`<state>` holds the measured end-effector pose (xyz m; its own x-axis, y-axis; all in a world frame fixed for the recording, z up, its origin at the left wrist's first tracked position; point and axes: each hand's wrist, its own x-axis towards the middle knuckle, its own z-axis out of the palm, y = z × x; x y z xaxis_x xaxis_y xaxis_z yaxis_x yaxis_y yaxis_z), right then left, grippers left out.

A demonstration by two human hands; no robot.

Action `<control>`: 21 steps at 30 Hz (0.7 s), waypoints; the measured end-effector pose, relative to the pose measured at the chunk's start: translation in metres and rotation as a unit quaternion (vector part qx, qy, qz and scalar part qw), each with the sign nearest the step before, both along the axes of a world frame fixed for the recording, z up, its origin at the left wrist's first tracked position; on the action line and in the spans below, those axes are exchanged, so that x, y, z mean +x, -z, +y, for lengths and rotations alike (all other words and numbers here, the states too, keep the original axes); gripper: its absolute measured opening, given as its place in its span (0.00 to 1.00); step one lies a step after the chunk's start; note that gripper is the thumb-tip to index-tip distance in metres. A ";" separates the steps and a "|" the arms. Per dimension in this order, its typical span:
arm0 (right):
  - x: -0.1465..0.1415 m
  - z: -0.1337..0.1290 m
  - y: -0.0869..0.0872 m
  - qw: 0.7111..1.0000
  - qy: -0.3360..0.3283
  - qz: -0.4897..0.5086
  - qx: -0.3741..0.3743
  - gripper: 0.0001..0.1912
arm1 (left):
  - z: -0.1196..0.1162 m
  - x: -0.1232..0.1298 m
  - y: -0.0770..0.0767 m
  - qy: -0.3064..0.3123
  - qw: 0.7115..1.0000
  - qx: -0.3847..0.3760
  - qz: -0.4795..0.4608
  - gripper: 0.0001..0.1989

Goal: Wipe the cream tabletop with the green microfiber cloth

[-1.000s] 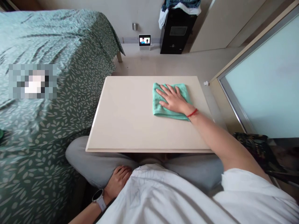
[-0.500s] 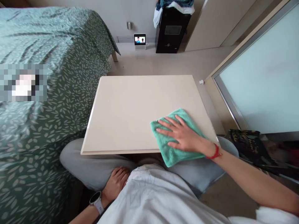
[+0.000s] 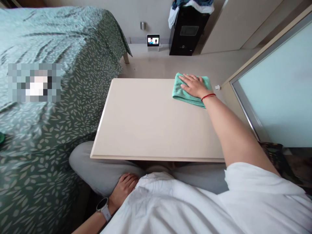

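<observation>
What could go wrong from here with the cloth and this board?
The right hand presses the green cloth over the far edge of the pale board, so the cloth might slide off. The left hand rests below, not on the board, so the board could tip; its support is hidden.

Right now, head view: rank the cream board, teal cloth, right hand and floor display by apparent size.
1. Cream board
2. Teal cloth and right hand: about alike, unranked
3. Floor display: smallest, but farthest from the camera
</observation>
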<state>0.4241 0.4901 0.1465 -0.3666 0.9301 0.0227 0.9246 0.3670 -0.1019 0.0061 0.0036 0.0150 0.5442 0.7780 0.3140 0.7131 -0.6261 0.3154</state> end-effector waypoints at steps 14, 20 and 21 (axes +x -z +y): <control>0.007 -0.147 0.004 0.996 -0.092 0.010 0.004 0.40 | -0.003 -0.006 0.011 0.011 1.000 -0.019 0.005 0.20; 0.023 -0.280 0.008 0.986 -0.164 0.021 0.027 0.43 | 0.000 -0.004 0.003 0.007 1.000 -0.014 -0.006 0.22; 0.026 -0.295 0.009 0.985 -0.169 0.025 0.030 0.45 | 0.000 -0.004 0.001 0.006 1.000 -0.017 -0.008 0.22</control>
